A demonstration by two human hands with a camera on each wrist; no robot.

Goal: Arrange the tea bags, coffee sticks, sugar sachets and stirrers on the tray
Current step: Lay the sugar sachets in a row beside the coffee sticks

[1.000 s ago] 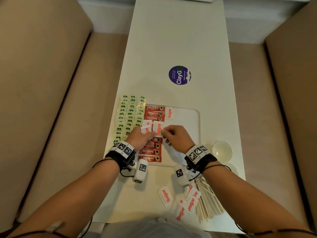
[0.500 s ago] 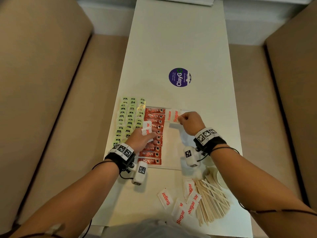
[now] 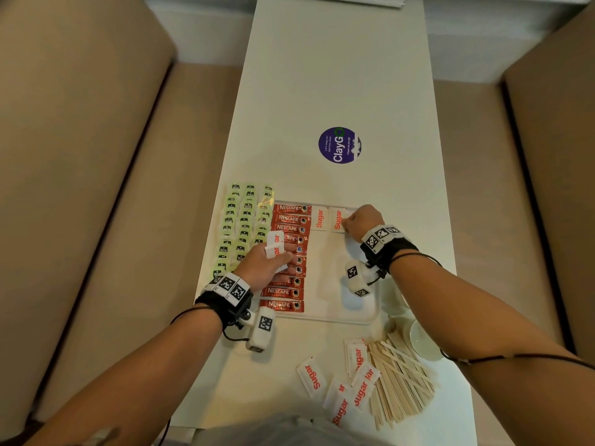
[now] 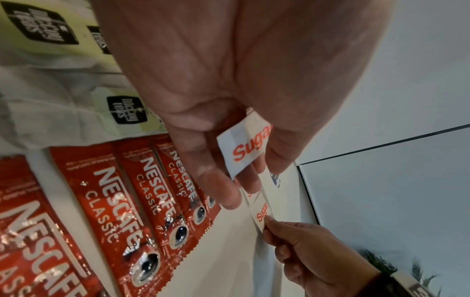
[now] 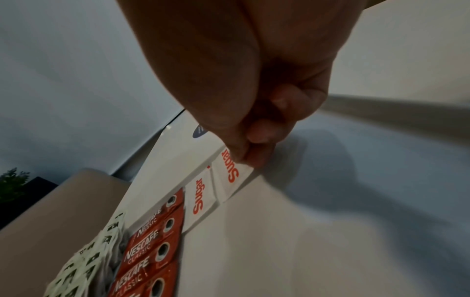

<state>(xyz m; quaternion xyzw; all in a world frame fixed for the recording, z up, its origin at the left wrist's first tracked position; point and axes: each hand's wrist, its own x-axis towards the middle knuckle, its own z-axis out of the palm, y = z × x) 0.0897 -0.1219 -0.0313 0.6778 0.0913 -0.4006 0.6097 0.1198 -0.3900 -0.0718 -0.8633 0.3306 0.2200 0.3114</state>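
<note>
A white tray (image 3: 370, 312) holds a column of red coffee sticks (image 3: 289, 292) and, along its far edge, two white sugar sachets. My right hand (image 3: 349, 225) pinches the second sugar sachet (image 3: 338, 219) (image 5: 232, 170), which lies flat beside the first sachet (image 3: 319, 218). Over the coffee sticks, my left hand (image 3: 273, 260) grips a few more sugar sachets (image 3: 275, 244) (image 4: 245, 146) between thumb and fingers. Green tea bags (image 3: 241, 226) lie in rows left of the tray. Loose sugar sachets (image 3: 341, 381) and a pile of wooden stirrers (image 3: 399, 381) lie near the table's front edge.
A small glass dish (image 3: 421, 341) sits right of the stirrers, under my right forearm. A purple round sticker (image 3: 338, 145) marks the white table (image 3: 322, 75) beyond the tray. Tan sofa cushions (image 3: 80, 156) flank the table on both sides.
My right hand took a sugar sachet from my left hand, carried it to the tray's far edge and laid it beside the first one. My left hand stayed over the coffee sticks.
</note>
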